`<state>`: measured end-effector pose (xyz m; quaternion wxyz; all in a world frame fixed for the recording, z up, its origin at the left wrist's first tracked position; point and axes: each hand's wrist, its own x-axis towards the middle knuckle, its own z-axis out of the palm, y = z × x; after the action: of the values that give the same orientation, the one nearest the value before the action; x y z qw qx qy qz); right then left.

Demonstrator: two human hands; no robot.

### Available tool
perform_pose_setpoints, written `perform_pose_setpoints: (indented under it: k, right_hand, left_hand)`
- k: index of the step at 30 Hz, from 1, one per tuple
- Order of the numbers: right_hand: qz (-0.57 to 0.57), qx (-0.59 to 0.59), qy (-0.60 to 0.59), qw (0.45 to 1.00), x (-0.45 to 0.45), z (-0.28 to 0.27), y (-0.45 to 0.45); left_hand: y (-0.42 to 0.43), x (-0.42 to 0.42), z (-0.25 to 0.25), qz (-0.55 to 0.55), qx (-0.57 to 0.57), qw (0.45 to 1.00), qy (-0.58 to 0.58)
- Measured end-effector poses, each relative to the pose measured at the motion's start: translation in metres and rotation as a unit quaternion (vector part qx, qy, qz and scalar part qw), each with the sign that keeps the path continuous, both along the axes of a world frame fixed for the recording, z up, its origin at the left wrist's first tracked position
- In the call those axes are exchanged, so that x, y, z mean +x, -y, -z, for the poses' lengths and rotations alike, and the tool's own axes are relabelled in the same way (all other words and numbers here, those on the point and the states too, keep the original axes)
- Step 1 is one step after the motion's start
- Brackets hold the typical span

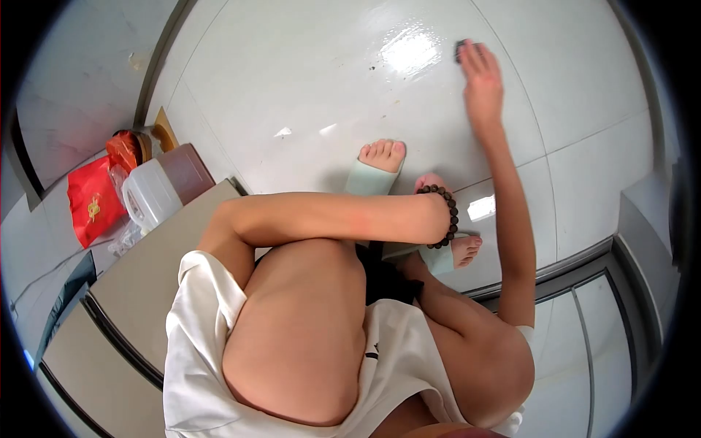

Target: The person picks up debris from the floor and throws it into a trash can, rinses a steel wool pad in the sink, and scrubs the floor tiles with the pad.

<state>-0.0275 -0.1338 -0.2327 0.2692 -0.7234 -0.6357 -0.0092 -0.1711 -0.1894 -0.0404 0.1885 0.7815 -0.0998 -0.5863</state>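
Observation:
My right hand [482, 84] reaches far out to the upper right, low over the pale tiled floor [307, 66]. Its fingers lie over a small dark object [459, 51], pressing it to the tiles; only an edge shows, so its kind is unclear. My left forearm crosses above my raised knee, with a dark beaded bracelet [453, 217] at the wrist. Beyond the beads, a bit of my left hand [431, 180] shows, bent downward. The wrist hides its fingers. Wet-looking glare and a few dark specks [372, 68] mark the floor between my feet and my right hand.
At the left stand a white plastic jug [152, 196], a jug of brown liquid [186, 171] and a red bag [95, 201], beside a beige cabinet [146, 299]. My feet in pale green slippers [372, 177] are on the floor. A dark door track [577, 274] runs at the right.

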Motion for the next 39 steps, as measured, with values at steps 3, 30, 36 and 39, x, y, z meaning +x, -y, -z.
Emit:
perform_pose_setpoints:
  k: [3, 30, 36, 39]
  right_hand:
    - [0.046, 0.006, 0.023, 0.999, 0.004, 0.003, -0.009]
    - [0.11, -0.057, 0.031, 0.992, 0.032, -0.02, 0.068]
    - [0.134, -0.091, 0.032, 0.986, 0.038, -0.014, 0.082]
    - [0.136, -0.096, 0.032, 0.985, 0.038, -0.014, 0.084]
  left_hand:
    - [-0.011, -0.031, -0.002, -0.017, -0.009, 1.0, 0.016]
    - [-0.164, -0.176, 0.105, -0.624, 0.168, 0.545, 0.534]
    - [-0.179, -0.185, 0.171, -0.59, 0.128, 0.579, 0.549]
    - [-0.156, -0.157, 0.173, -0.52, 0.073, 0.649, 0.551]
